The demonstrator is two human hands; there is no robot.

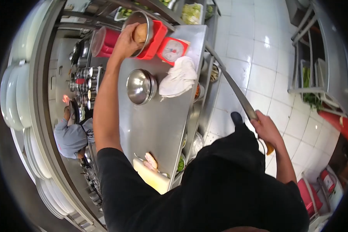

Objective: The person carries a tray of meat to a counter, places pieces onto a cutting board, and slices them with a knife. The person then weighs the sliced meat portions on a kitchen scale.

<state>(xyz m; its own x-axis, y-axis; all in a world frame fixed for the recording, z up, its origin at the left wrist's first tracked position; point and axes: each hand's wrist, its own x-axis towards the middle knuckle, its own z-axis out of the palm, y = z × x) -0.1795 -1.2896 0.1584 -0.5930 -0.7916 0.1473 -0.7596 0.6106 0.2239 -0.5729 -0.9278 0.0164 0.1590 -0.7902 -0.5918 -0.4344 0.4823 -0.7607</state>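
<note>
My left hand [128, 41] reaches into a metal bowl [147, 23] at the far end of the steel counter. Its fingers are closed around a round tan bread roll [140, 33]. My right hand [265, 127], out over the floor, grips a long knife [236, 87] by its orange-yellow handle. The blade points away towards the counter's far corner. A cut piece of bread [150, 160] lies by a pale cutting board [152, 177] at the counter's near end.
Stacked metal bowls [140, 87], a white cloth [178, 78], a red dial scale [173, 50] and a red bin [157, 38] stand on the steel counter [150, 123]. Plates [17, 96] line a left shelf. A person in grey [70, 137] works beyond. Another steel table [334, 50] stands right.
</note>
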